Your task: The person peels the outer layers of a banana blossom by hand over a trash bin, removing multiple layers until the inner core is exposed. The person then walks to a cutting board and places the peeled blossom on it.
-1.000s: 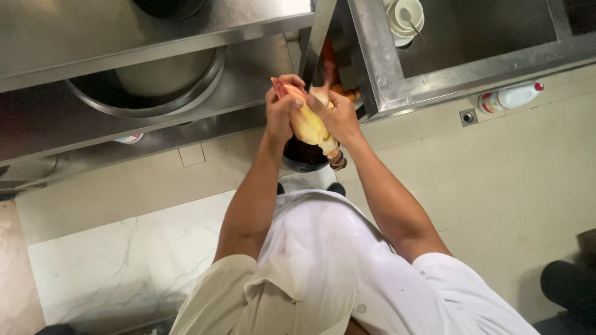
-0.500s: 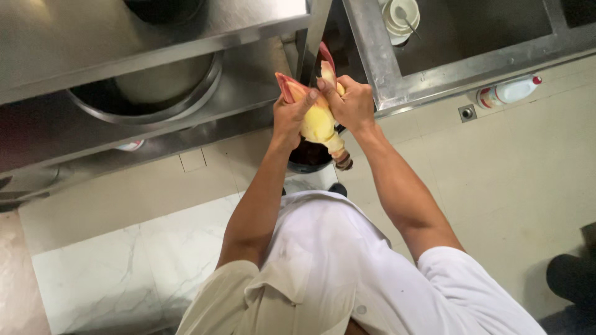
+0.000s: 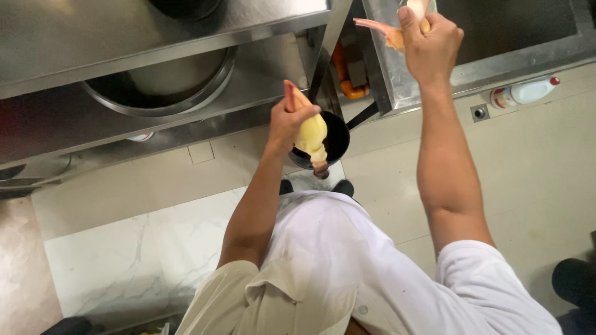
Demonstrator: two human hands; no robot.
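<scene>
Left hand (image 3: 287, 121) gripping a pale yellow shoot (image 3: 310, 133) above the black bucket (image 3: 335, 139). Right hand (image 3: 431, 46) closed on a pinkish peel (image 3: 382, 31) over the steel sink (image 3: 478, 68). Risk: slippery shoot dropping past bucket onto floor; peel falling short.

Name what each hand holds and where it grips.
Left hand: pale yellow piece, gripped at its upper end. Right hand: pinkish strip, gripped at one end.

Pale yellow plucked chicken piece (image 3: 312, 135), skin smooth, hangs upright above a black bin. A smaller pink-orange torn piece (image 3: 390, 34) is raised over the steel sink.
</scene>
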